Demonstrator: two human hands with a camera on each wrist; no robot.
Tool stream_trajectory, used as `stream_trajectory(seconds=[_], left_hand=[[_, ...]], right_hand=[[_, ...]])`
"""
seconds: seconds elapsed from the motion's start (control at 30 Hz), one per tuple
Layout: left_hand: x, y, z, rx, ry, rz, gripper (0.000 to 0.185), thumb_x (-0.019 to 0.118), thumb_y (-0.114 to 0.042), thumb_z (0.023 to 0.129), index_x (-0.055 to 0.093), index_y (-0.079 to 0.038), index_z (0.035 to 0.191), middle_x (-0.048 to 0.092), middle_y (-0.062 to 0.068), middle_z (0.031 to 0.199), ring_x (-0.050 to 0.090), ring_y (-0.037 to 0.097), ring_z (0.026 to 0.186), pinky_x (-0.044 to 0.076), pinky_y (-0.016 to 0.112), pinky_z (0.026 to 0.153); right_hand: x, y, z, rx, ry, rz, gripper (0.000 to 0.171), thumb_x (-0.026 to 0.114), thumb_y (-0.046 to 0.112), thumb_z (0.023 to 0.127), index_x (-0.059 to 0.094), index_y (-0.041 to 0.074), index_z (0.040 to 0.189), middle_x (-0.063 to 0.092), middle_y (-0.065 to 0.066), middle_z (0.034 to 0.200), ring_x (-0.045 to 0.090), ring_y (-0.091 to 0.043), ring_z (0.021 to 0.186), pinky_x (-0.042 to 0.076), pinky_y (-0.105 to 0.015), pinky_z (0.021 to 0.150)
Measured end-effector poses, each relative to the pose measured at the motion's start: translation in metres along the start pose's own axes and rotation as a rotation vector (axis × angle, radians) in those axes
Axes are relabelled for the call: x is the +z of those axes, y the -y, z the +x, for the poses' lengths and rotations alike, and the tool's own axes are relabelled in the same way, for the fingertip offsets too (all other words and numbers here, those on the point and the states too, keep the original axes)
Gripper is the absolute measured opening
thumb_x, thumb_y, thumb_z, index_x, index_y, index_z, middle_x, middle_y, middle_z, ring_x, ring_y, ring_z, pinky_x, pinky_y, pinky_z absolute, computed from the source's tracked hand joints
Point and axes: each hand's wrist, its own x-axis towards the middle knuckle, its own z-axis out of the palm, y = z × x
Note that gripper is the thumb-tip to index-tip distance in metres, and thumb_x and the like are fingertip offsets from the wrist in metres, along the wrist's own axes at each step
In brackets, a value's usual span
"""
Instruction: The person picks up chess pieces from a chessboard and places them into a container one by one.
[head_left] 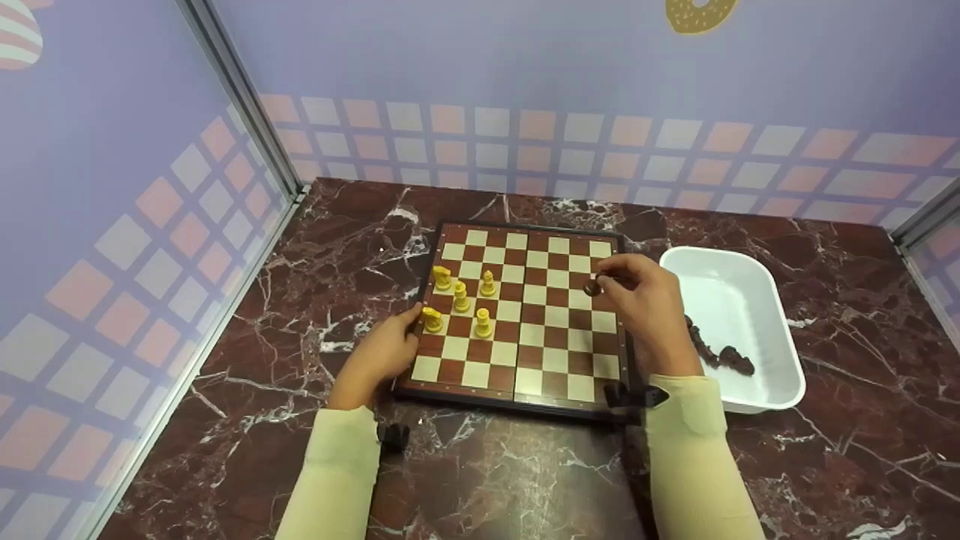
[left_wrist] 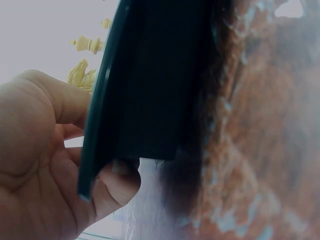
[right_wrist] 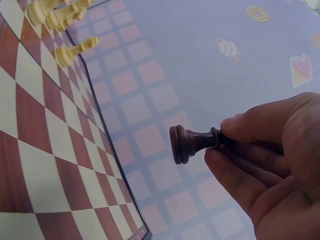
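1. The left hand [head_left: 379, 352] grips the board [head_left: 525, 375] by its near-left edge, thumb on top and fingers curled under the rim (the left wrist view shows this best).
2. The right hand [head_left: 649, 300] pinches a dark piece [right_wrist: 192, 143] by its top, base outward, above the board's right side; it looks light, rigid and smooth, so the narrow neck is probably the surest hold.
3. Five yellow pieces [head_left: 461, 300] stand on the left squares.
4. More dark pieces lie in the white tray [head_left: 750, 270].
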Motion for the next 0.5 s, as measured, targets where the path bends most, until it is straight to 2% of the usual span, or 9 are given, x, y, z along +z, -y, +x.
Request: stream_trajectory(seconds=[0.17, 0.3, 0.5], left_hand=[[0.0, 0.0, 0.001, 0.002, -0.004, -0.004, 0.059, 0.042, -0.01, 0.093, 0.032, -0.01, 0.152, 0.043, 0.021, 0.148, 0.058, 0.033, 0.099, 0.045, 0.044, 0.086], [0.0, -0.001, 0.001, 0.007, -0.007, 0.003, 0.059, 0.042, -0.01, 0.093, 0.032, -0.01, 0.152, 0.044, 0.021, 0.147, 0.058, 0.032, 0.104, 0.045, 0.044, 0.088], [0.001, 0.0, 0.001, -0.002, -0.007, -0.002, 0.059, 0.042, -0.01, 0.093, 0.032, -0.011, 0.152, 0.043, 0.021, 0.147, 0.058, 0.031, 0.089, 0.046, 0.043, 0.084]], right_hand=[[-0.007, -0.002, 0.0, -0.013, -0.036, -0.011, 0.019, 0.069, 0.005, 0.085, 0.072, 0.003, 0.104, 0.074, -0.013, 0.099, 0.069, -0.023, 0.091, 0.048, -0.014, 0.077], [-0.013, -0.002, -0.002, 0.013, -0.044, -0.01, 0.019, 0.069, 0.007, 0.086, 0.072, 0.005, 0.104, 0.074, -0.01, 0.099, 0.068, -0.019, 0.088, 0.047, -0.014, 0.075], [-0.021, -0.002, -0.004, 0.033, -0.053, -0.012, 0.017, 0.069, 0.008, 0.086, 0.072, 0.008, 0.103, 0.074, -0.008, 0.096, 0.064, -0.005, 0.083, 0.048, -0.014, 0.075]])
